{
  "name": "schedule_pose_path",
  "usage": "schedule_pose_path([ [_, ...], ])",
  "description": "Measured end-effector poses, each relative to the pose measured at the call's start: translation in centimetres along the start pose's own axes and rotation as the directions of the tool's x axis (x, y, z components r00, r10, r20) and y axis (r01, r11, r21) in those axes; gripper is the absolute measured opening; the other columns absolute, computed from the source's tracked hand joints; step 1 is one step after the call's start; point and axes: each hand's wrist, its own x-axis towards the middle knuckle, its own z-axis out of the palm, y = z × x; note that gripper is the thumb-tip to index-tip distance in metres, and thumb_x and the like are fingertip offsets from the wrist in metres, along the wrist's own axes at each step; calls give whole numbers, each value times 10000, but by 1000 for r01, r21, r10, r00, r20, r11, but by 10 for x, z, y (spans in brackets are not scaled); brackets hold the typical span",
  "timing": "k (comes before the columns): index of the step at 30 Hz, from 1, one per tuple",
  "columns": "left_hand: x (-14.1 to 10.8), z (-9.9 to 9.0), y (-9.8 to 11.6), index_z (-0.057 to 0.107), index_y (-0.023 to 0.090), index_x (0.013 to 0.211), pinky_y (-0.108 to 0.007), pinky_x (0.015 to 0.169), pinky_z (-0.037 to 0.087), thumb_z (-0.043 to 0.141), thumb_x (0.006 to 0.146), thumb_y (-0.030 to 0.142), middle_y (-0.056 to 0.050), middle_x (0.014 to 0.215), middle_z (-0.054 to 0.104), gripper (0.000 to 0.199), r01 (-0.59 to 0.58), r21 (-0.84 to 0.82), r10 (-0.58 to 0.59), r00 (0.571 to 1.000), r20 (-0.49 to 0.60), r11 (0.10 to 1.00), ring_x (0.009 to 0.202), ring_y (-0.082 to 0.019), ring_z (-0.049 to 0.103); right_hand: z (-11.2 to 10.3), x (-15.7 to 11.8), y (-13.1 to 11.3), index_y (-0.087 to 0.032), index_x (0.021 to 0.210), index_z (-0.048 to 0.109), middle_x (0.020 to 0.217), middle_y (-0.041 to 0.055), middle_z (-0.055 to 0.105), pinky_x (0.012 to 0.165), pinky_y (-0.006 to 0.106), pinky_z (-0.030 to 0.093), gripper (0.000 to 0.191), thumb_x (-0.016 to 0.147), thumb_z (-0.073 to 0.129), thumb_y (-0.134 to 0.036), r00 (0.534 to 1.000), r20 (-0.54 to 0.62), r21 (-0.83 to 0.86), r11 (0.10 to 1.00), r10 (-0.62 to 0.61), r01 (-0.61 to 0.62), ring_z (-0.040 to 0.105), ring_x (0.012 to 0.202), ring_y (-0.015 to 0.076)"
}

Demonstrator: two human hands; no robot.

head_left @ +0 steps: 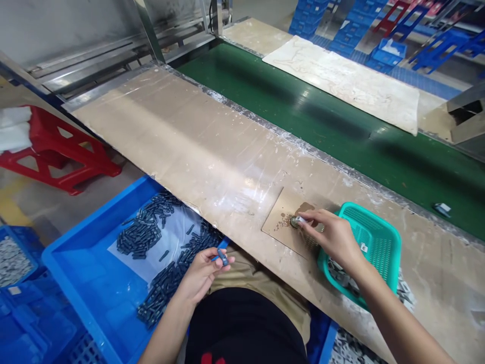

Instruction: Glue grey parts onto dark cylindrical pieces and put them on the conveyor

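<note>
My left hand (pixel 202 273) pinches a small dark blue stick-shaped part (pixel 223 257) between thumb and fingers, just off the table's near edge. Out over the cardboard square (pixel 276 218), my right hand (pixel 335 237) is closed on a small whitish piece (pixel 300 219). That piece is at a little round dark container (pixel 293 222), and I cannot tell whether they touch. Wet-looking spots mark the cardboard around it. Beneath my right wrist stands a green plastic basket (pixel 394 242) with small grey-white pieces inside.
Left of my lap, a blue tray (pixel 94 298) holds many dark blue parts (pixel 138 237). A green conveyor belt (pixel 257 83) runs beyond the worktable (pixel 182 131), carrying one small part (pixel 442 209) at right. A red stool (pixel 56 151) stands at left.
</note>
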Motion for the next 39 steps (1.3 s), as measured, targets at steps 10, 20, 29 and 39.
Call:
schedule_pose_path([
  [10, 5, 105, -14, 731, 129, 770, -249, 706, 554, 843, 527, 260, -26, 712, 703, 299, 17, -124, 12, 973, 231, 992, 671, -111, 655, -12, -40, -53, -213, 851, 732, 832, 60, 738, 679, 333, 598, 250, 633, 786, -323, 960, 5, 544, 804, 280, -237, 701, 714, 230],
  [20, -2, 125, -17, 722, 106, 663, -306, 619, 581, 858, 458, 280, -50, 650, 713, 301, -212, 49, 205, 972, 116, 976, 580, -162, 661, -10, -47, -61, -192, 861, 737, 837, 68, 737, 666, 321, 603, 220, 674, 755, -306, 978, 38, 459, 866, 204, -198, 701, 722, 228],
  [29, 8, 130, 1, 725, 151, 608, -286, 606, 581, 806, 558, 311, -46, 658, 691, 186, -457, 328, 396, 887, 238, 827, 579, -179, 676, 2, -36, -55, -184, 883, 728, 841, 76, 740, 700, 317, 586, 274, 660, 762, -340, 947, 176, 590, 741, 269, -320, 708, 758, 237],
  [39, 34, 46, 31, 641, 170, 1103, -376, 885, 508, 590, 787, 412, -100, 1035, 686, 401, -578, 684, 841, 533, -98, 446, 918, -200, 657, -86, 57, 85, -53, 1071, 617, 816, 161, 705, 615, 335, 502, 435, 765, 565, -359, 773, -542, 112, 940, 329, -321, 680, 730, 242],
])
